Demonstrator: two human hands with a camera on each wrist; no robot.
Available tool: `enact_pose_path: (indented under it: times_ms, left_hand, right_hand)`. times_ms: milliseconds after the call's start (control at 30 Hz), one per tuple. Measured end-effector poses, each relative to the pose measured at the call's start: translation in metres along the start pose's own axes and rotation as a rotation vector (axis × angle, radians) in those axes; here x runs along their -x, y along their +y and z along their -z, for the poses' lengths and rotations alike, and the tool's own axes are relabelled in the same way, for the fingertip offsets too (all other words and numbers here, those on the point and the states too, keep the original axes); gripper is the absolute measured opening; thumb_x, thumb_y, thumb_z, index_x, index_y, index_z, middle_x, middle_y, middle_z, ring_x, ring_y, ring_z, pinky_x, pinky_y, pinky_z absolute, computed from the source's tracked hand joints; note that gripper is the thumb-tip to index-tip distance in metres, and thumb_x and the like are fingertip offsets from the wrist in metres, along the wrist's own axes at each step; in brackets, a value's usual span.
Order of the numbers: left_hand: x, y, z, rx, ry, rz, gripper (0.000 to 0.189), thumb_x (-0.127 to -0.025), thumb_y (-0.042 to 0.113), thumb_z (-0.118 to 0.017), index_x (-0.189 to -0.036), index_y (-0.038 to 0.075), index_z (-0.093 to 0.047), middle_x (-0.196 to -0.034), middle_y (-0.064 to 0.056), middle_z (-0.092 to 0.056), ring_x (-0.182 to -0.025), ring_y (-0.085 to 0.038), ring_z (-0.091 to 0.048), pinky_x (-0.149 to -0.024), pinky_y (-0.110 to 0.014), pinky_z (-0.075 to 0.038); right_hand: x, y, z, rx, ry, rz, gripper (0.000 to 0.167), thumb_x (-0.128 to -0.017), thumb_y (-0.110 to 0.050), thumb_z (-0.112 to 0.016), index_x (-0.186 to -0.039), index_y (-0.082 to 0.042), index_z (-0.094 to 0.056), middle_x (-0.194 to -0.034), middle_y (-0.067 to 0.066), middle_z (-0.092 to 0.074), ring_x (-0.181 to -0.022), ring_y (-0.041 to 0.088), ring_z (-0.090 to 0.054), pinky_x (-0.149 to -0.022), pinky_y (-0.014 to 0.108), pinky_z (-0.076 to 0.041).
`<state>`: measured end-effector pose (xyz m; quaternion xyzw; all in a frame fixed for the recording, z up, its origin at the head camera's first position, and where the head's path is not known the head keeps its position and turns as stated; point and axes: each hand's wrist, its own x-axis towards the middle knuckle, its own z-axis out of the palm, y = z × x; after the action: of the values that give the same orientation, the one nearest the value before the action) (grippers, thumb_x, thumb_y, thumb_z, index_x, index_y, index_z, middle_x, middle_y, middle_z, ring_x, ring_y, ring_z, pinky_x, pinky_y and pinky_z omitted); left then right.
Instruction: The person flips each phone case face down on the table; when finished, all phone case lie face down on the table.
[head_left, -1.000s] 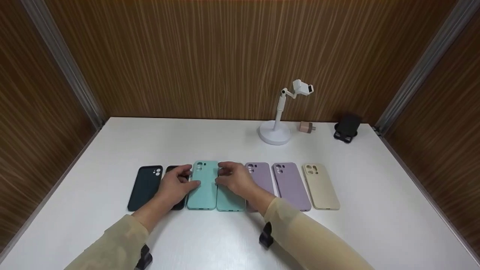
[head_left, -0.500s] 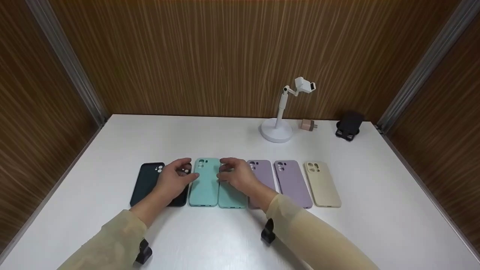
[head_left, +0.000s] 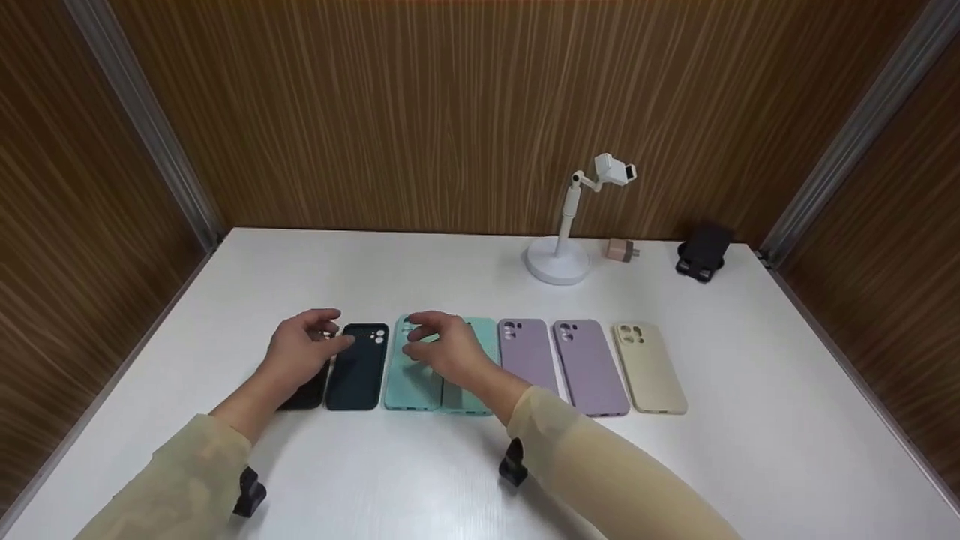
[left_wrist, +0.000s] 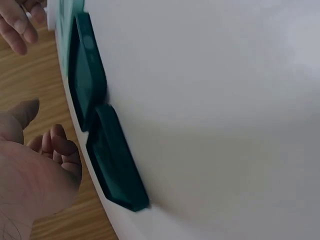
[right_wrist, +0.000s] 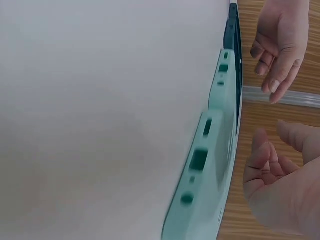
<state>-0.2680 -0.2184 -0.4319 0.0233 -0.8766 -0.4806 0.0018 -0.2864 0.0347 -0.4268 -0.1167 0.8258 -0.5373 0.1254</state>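
Observation:
My left hand (head_left: 296,349) hovers over the left end of a row of phone cases, thumb and fingers apart, holding nothing. Beneath it a dark phone case (head_left: 306,394) is partly hidden; the second dark phone case (head_left: 355,375) lies just right of it, inner side up. Above two mint phone cases, the left one (head_left: 412,386) and the right one (head_left: 484,337), is my right hand (head_left: 450,352), its fingers loosely bent around air. In the left wrist view a gap shows between my left hand (left_wrist: 42,170) and the dark cases. The right wrist view shows my right hand (right_wrist: 285,180) likewise off the cases.
Two purple phone cases (head_left: 529,356) (head_left: 592,371) and a beige one (head_left: 651,371) continue the row rightward. Behind stand a white stand (head_left: 559,262), a pink plug adapter (head_left: 621,250) and a black folding stand (head_left: 705,251). Wood-grain panels wall the table on three sides.
Both hands have shifted left: the left from beside the mint case to over the dark cases, the right across the mint cases. The second dark case is now uncovered. The cases lie as before.

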Motion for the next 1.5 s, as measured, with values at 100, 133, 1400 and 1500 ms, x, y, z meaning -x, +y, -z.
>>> enact_pose_path:
  times_ms: [100,133,1400,1500]
  left_hand:
    - [-0.001,-0.007,0.004,-0.007,-0.020,0.016,0.059,-0.099,0.022,-0.076,-0.150,0.001,-0.055,-0.131,-0.019,-0.064,-0.118,-0.030,-0.060,-0.103,-0.042,-0.049]
    - [-0.002,-0.009,0.005,-0.007,-0.026,0.023,0.059,-0.099,0.021,-0.076,-0.150,0.001,-0.055,-0.131,-0.019,-0.064,-0.119,-0.031,-0.060,-0.104,-0.044,-0.048]
    - [0.000,-0.024,-0.003,-0.157,-0.097,0.027,0.062,-0.095,0.020,-0.082,-0.148,-0.002,-0.058,-0.126,-0.019,-0.064,-0.108,-0.030,-0.056,-0.095,-0.047,-0.046]
    - [-0.001,-0.024,-0.004,-0.158,-0.097,0.036,0.061,-0.095,0.021,-0.082,-0.147,-0.001,-0.059,-0.127,-0.019,-0.065,-0.109,-0.030,-0.057,-0.096,-0.047,-0.046]
  right_hand:
    - [-0.004,-0.002,-0.009,0.007,0.001,0.004,0.050,-0.098,-0.010,-0.077,-0.146,-0.009,-0.063,-0.111,-0.002,-0.071,-0.095,0.013,-0.069,-0.085,0.031,-0.059]
    - [-0.005,-0.004,-0.011,0.016,0.004,0.005,0.050,-0.098,-0.010,-0.077,-0.146,-0.009,-0.063,-0.110,-0.002,-0.072,-0.095,0.013,-0.069,-0.085,0.030,-0.058]
    - [-0.023,0.007,-0.034,0.128,-0.088,-0.015,0.058,-0.092,-0.013,-0.085,-0.146,-0.012,-0.065,-0.118,-0.003,-0.073,-0.106,0.013,-0.063,-0.093,0.033,-0.054]
    - [-0.022,0.007,-0.033,0.135,-0.095,-0.017,0.059,-0.092,-0.012,-0.085,-0.148,-0.013,-0.064,-0.125,-0.002,-0.073,-0.110,0.013,-0.064,-0.095,0.034,-0.054]
